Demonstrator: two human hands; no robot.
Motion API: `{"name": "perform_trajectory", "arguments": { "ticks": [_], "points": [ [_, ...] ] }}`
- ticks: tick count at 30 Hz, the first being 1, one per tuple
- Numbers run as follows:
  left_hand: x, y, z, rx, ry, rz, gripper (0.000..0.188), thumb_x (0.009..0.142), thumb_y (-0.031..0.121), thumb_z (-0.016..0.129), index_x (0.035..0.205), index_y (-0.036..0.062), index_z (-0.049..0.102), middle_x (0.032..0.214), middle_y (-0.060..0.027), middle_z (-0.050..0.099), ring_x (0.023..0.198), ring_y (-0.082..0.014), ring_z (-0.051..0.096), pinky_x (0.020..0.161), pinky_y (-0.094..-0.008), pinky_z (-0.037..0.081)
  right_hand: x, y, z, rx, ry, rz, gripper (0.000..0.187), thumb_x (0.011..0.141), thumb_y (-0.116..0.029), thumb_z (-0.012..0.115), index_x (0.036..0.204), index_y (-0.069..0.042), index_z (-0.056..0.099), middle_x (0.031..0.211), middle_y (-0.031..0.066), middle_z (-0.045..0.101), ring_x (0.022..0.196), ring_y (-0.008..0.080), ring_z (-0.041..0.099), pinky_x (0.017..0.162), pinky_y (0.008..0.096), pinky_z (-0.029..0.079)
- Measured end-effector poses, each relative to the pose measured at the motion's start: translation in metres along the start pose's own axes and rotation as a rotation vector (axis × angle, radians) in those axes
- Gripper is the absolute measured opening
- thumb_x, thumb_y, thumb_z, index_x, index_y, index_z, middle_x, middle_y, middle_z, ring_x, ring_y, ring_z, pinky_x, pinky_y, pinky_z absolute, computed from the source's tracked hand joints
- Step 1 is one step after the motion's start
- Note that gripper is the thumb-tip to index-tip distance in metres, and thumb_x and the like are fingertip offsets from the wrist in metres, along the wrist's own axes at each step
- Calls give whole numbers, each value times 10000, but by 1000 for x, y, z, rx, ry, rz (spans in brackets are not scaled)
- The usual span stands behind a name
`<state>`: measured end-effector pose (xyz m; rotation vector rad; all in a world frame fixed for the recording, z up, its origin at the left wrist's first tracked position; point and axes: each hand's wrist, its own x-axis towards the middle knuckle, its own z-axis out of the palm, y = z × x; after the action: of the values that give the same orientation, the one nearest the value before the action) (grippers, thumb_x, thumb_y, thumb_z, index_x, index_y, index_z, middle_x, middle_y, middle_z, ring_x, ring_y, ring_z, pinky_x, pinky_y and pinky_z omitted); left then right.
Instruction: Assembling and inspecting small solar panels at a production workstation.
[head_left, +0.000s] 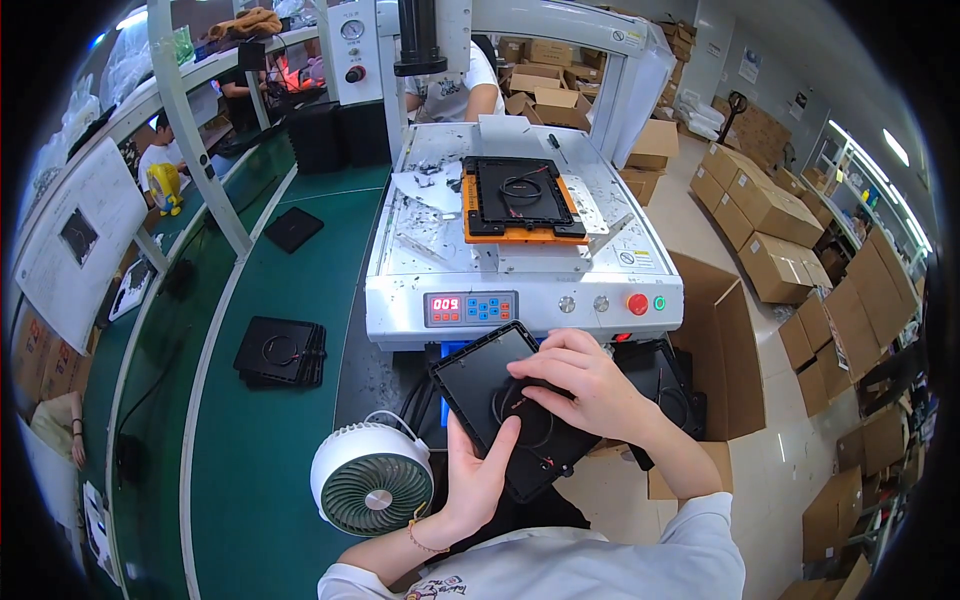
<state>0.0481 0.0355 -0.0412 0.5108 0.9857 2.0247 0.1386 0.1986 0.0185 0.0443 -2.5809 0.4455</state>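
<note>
A flat black rectangular plastic panel [480, 372] with a raised rim is held tilted in front of my body. My left hand [475, 475] grips its lower left edge, thumb on top. My right hand [585, 380] bends over the panel's middle, fingertips closed at a thin black cable [548, 437] coiled on it. Some of the coil is hidden by my fingers. Beyond, on the white press machine [420, 255], a similar black panel [500, 190] with a coiled cable lies in an orange fixture [475, 232].
A white desk fan [375, 480] stands left of my left forearm. Stacked black panels [278, 352] and another black panel [294, 229] lie on the green bench [235, 430]. An open carton [725, 350] and more black panels [665, 385] are at right. Someone [455, 95] is behind the machine.
</note>
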Motion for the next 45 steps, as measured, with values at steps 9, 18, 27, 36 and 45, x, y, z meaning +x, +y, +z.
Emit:
{"name": "perform_trajectory", "arguments": {
  "ticks": [9,18,27,36,45],
  "points": [
    [2,6,2,-105,49,19,513,995,35,534,1446,87,294,1362,-106,509,1201,-177,545,1018,-339,471,-4,-19,-13,123,11,383,600,958,-349,589,1392,27,415,1320,238,501,1168,407,546,964,446,460],
    [-9,4,-1,-169,-78,10,541,1064,340,317,1542,138,163,1506,-83,385,1393,-235,378,1129,-431,333,12,-47,-21,-114,-320,335,1177,710,-659,736,1516,25,219,1318,301,444,1137,448,528,918,469,488],
    [43,142,-5,1401,-795,394,472,951,68,465,1341,-184,381,1307,-357,483,1241,-501,462,1095,-532,330,7,-30,-91,-280,-247,474,1153,693,-575,749,1508,36,210,1254,319,437,1121,473,515,918,483,490],
    [313,69,55,1938,-196,534,828,920,617,474,1232,-150,515,1149,-400,559,985,-522,596,830,-565,490,-25,12,-119,-439,-138,691,1141,695,-657,705,1512,3,260,1115,331,502,1008,472,568,848,495,517],
    [294,75,154,2043,97,-193,1402,621,818,668,1509,-105,99,1413,-384,383,1284,-480,470,1006,-542,441,-28,41,-135,-411,-131,951,1161,682,-675,709,1521,-19,246,1183,358,500,1115,495,540,958,491,472]
  ]
}}
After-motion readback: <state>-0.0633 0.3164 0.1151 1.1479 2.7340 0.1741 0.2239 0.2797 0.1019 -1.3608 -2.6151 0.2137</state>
